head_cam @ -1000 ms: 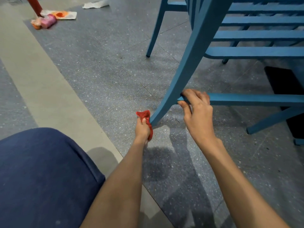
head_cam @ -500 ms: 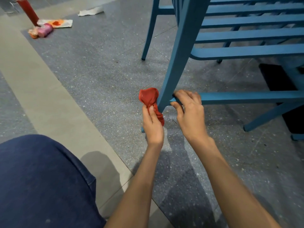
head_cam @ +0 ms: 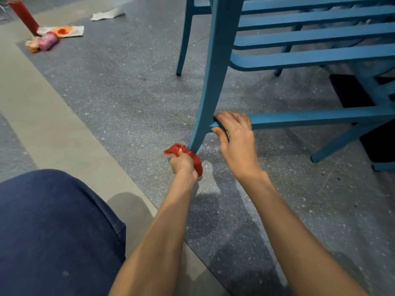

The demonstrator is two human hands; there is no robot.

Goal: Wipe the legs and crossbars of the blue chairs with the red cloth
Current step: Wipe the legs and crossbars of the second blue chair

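Observation:
A blue slatted chair (head_cam: 299, 39) stands on the speckled floor, its near leg (head_cam: 210, 86) curving down toward me. My left hand (head_cam: 183, 165) grips the red cloth (head_cam: 192, 158), bunched around the very bottom of that leg; the foot of the leg is hidden by cloth and hand. My right hand (head_cam: 235, 137) holds the low crossbar (head_cam: 316, 117) right where it joins the leg, fingers over the top and thumb underneath.
My knee in dark blue trousers (head_cam: 53, 231) fills the lower left. Litter lies at the far left: a pink roll (head_cam: 48, 41), an orange-and-white wrapper (head_cam: 64, 30) and white paper (head_cam: 106, 14), beside a red post (head_cam: 23, 16). More blue legs (head_cam: 184, 39) stand behind. A dark block (head_cam: 350, 90) sits under the chair.
My left hand has slid the red cloth back down the leg, from about crossbar height half a second ago to the foot. My right hand has kept its hold on the crossbar.

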